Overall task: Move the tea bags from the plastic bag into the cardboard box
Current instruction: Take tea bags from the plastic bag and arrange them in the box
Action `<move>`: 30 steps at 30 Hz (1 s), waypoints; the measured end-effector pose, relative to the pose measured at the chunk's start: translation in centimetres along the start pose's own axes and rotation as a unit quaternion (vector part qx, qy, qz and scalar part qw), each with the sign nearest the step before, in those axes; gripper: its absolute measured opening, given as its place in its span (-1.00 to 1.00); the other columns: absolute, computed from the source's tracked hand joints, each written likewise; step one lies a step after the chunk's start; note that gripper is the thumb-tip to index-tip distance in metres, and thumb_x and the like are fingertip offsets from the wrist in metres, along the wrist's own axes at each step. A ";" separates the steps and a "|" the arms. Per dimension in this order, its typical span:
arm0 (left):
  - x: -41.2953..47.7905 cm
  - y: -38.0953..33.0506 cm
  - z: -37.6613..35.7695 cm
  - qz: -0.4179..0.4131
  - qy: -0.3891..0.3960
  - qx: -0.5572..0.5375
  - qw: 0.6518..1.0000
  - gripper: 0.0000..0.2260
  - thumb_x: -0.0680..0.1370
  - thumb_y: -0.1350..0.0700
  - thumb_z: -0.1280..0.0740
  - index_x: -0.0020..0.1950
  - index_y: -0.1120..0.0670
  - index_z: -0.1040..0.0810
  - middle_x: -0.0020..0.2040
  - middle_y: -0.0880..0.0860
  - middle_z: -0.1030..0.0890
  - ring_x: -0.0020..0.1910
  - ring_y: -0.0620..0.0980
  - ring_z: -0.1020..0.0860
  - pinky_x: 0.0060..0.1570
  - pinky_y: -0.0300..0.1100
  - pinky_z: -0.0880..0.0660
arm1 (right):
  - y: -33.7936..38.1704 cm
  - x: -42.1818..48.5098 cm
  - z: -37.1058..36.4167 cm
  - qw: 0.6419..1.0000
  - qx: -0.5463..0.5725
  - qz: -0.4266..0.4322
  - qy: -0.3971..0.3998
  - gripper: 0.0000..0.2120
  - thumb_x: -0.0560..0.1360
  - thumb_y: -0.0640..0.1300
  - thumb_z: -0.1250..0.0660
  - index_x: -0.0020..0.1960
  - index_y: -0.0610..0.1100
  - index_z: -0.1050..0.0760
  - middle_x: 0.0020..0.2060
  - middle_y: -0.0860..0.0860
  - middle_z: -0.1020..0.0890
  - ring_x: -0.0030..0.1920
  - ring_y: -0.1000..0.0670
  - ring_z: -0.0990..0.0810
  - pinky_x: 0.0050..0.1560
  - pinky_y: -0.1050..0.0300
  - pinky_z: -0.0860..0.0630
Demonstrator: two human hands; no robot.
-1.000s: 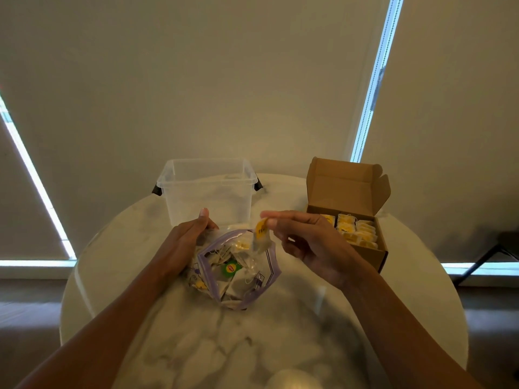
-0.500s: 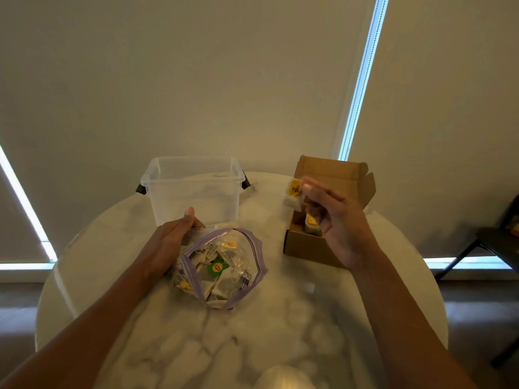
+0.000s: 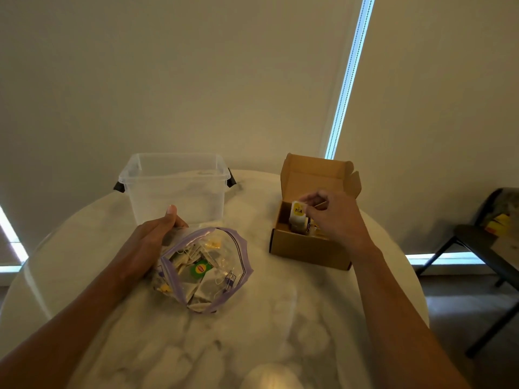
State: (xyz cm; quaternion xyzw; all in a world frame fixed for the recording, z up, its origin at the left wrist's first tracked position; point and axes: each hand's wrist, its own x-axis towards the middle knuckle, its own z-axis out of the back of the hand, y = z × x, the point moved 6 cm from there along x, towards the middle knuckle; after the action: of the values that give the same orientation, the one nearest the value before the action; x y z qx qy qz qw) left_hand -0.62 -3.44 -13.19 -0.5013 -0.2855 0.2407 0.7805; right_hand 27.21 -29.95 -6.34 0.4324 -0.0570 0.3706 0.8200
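Observation:
A clear plastic bag (image 3: 205, 272) with a purple zip rim lies open on the round marble table (image 3: 280, 318), holding several tea bags. My left hand (image 3: 148, 242) grips the bag's left edge. An open cardboard box (image 3: 309, 248) sits to the right, lid flap up, with tea bags inside. My right hand (image 3: 334, 217) hovers over the box and pinches a tea bag (image 3: 298, 217) with a yellow tag, its lower part dipping into the box's left end.
An empty clear plastic tub (image 3: 175, 186) with black handles stands behind the bag. A dark chair (image 3: 483, 248) stands on the floor at the right, beyond the table edge. Window blinds rise close behind the table.
My right hand carried the tea bag from above the plastic bag over to the box and lowered it into the left end. My left hand stayed on the bag.

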 end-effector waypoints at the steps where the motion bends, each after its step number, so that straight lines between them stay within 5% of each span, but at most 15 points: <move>1: 0.0 0.1 0.0 0.002 0.001 -0.002 1.000 -0.31 0.71 -0.40 -0.03 -0.03 0.07 -0.74 -0.07 0.08 -0.79 -0.02 0.08 -0.74 0.23 0.15 -0.58 | 0.0 0.2 -0.4 1.000 -0.006 -0.002 0.018 -0.88 0.60 -0.08 -0.50 0.12 0.09 -0.71 -0.04 0.16 -0.69 -0.02 0.17 -0.65 -0.10 0.33 -0.53; 8: 0.1 0.3 0.2 -0.004 0.002 -0.014 1.000 -0.31 0.72 -0.41 -0.04 -0.01 0.08 -0.74 -0.07 0.11 -0.78 0.02 0.17 -0.73 0.24 0.19 -0.59 | -1.4 1.6 -2.2 0.992 -0.082 -0.041 0.087 -0.89 0.60 -0.09 -0.49 0.12 -0.01 -0.74 0.06 0.09 -0.67 -0.04 0.15 -0.57 -0.11 0.36 -0.41; 16: 0.0 -0.1 0.1 -0.009 0.001 -0.003 1.000 -0.31 0.72 -0.39 -0.03 -0.02 0.09 -0.74 -0.08 0.08 -0.78 0.01 0.13 -0.73 0.21 0.11 -0.58 | -1.8 1.6 -1.2 0.994 -0.097 -0.047 0.023 -0.87 0.60 -0.15 -0.48 0.15 -0.07 -0.73 0.10 0.00 -0.70 0.01 0.09 -0.58 0.04 0.20 -0.47; 21: 0.1 0.2 0.3 -0.001 -0.008 -0.008 1.000 -0.32 0.71 -0.42 -0.05 -0.04 0.07 -0.73 -0.07 0.07 -0.78 0.02 0.11 -0.72 0.28 0.18 -0.57 | 1.7 0.4 -0.4 0.999 -0.034 0.014 -0.009 -0.86 0.60 -0.03 -0.49 0.14 0.02 -0.73 -0.02 0.13 -0.69 -0.09 0.17 -0.58 -0.09 0.34 -0.45; 25: -0.1 -0.1 0.2 -0.004 -0.009 -0.004 1.000 -0.32 0.71 -0.42 -0.06 -0.04 0.08 -0.72 -0.07 0.08 -0.78 0.04 0.18 -0.72 0.29 0.20 -0.58 | 7.0 -2.8 -2.8 0.983 0.068 0.079 0.151 -0.87 0.55 0.09 -0.50 0.09 0.18 -0.72 -0.01 0.23 -0.74 0.02 0.12 -0.69 0.05 0.21 -0.66; 30: -0.1 -0.2 0.2 -0.010 0.000 -0.006 1.000 -0.31 0.72 -0.43 -0.06 -0.05 0.09 -0.71 -0.09 0.10 -0.76 -0.05 0.12 -0.68 0.20 0.16 -0.56 | 13.2 -7.9 -6.7 0.918 0.120 0.156 0.345 -0.82 0.56 -0.05 -0.53 0.16 0.00 -0.74 0.01 0.15 -0.77 0.04 0.12 -0.73 0.05 0.16 -0.69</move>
State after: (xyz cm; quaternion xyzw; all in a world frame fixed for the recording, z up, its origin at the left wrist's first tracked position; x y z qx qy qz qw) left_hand -0.78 -3.49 -12.95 -0.5035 -0.2916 0.2310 0.7798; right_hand 11.35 -24.72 -5.00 0.3586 0.2072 0.6241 0.6625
